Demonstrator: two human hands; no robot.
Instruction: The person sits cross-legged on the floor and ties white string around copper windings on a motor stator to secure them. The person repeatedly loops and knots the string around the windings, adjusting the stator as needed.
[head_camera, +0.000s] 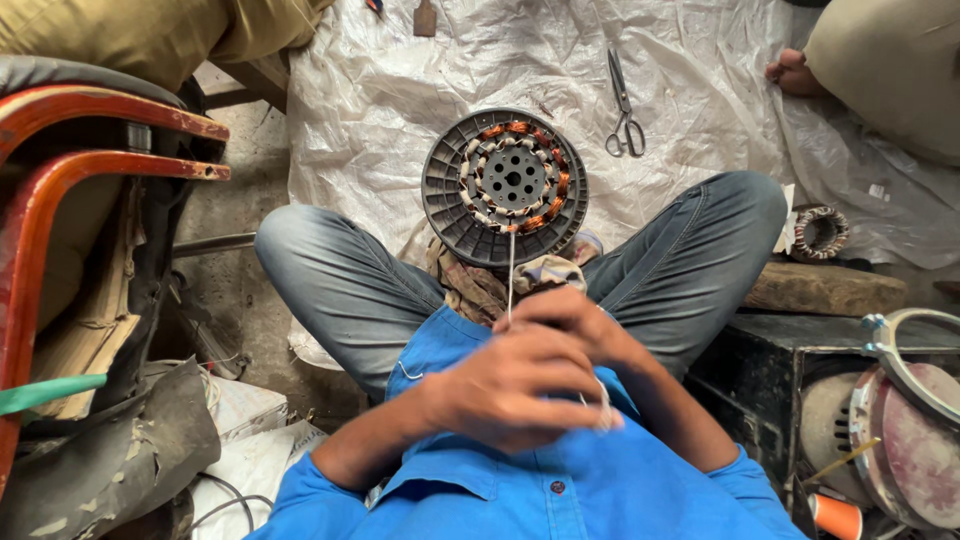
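Seated cross-legged, person in a blue shirt w/ both hands bunched together at chest level, straight in front of the round dark-grey plastic motor stator w/ its ring of copper-wound and white-insulated coils, which rests on a crumpled brownish rag between the knees. A thin pale strand of wire or cord runs from the stator's near edge, at about the six o'clock spot, straight back toward the hands; its long axis is near vertical in the head view, i.e. directly along the line from stator to chest, and it looks taut. The left hand lies on top and across, fingers curled shut, hiding most of what is under it; can't tell exactly what it pinches. The right hand sits just behind and above it, fingertips closed where the strand ends, so it seems to have hold of the strand's near end and is the hand nearer the stator. Stator lies ahead of the grip, no sideways offset, so any pull goes in line w/ the strand. Steel scissors lie on the crinkled white plastic sheet beyond the stator, well apart from both hands. Another wound coil ring sits off by the right knee.
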